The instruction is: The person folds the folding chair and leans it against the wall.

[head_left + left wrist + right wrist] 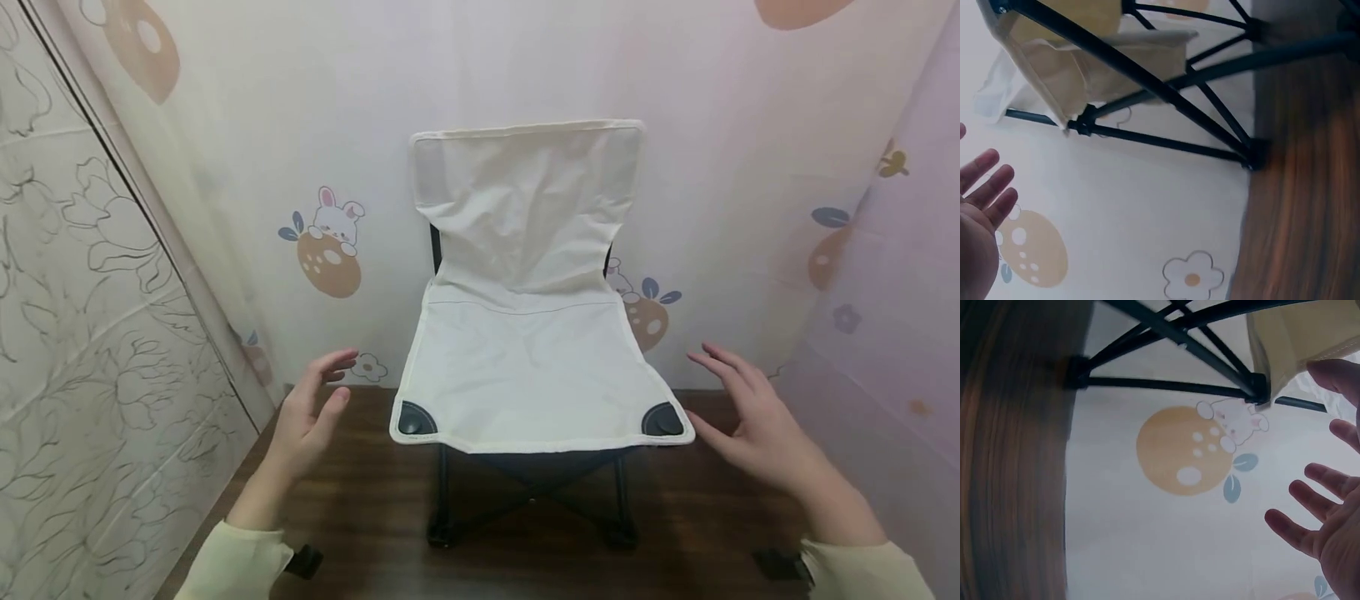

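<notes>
In the head view a small folding chair (525, 333) with a cream fabric seat and back on a black frame stands unfolded on a dark wood surface (375, 500), its back close to a pale curtain (225, 167) printed with rabbits and orange rounds. The left hand (307, 417) is raised just left of the seat's front corner, palm turned toward the chair, fingers loosely spread and holding nothing; a gap shows between it and the fabric. The right hand (750, 417) mirrors it on the other side, fingers straight and apart, empty, its thumb very near the seat's right front corner, though whether it touches cannot be told. Pale sleeves (240, 567) cover both forearms. A white sheet (75, 333) with outlined flowers hangs at the far left. In the left wrist view the chair's crossed black legs (1166, 94) and the underside of the seat fabric fill the top of the frame, one foot resting on the wood; the left hand's palm and straight fingers (985, 181) show at the lower left edge, clear of the frame. In the right wrist view the right hand (1329, 512) is at the right edge, fingers (1319, 478) spread and empty, with the seat corner (1285, 344) and leg joint just above them.
</notes>
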Demonstrator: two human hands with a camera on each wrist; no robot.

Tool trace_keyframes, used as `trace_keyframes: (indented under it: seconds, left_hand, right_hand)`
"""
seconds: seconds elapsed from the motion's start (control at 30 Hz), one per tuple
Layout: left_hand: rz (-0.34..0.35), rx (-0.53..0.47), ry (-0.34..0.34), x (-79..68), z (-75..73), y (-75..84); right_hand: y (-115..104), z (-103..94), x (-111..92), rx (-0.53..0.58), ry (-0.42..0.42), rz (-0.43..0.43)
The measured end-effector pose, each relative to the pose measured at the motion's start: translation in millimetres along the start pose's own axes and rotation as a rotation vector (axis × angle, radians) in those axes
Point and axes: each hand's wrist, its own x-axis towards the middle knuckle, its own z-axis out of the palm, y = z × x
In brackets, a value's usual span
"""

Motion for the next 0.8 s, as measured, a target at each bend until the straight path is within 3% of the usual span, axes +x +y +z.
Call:
trace_keyframes:
  seconds: [0.13,0.43,0.8]
  left_hand:
    - [-0.039,-0.021,-0.029,0.0,2.7,4.1]
    - [-0.175,0.031,-0.185,-1.8,2.2,16.1]
    - [-0.145,-0.043,-0.163,-10.6,8.3,26.9]
  right_hand:
    - [-5.4,3.7,1.5,0.035,0.011,0.020]
    - [-14.6,4.6,-4.3,0.136,0.027,0.021]
    - [-39.9,4.3,-8.4,0.207,0.009,0.082]
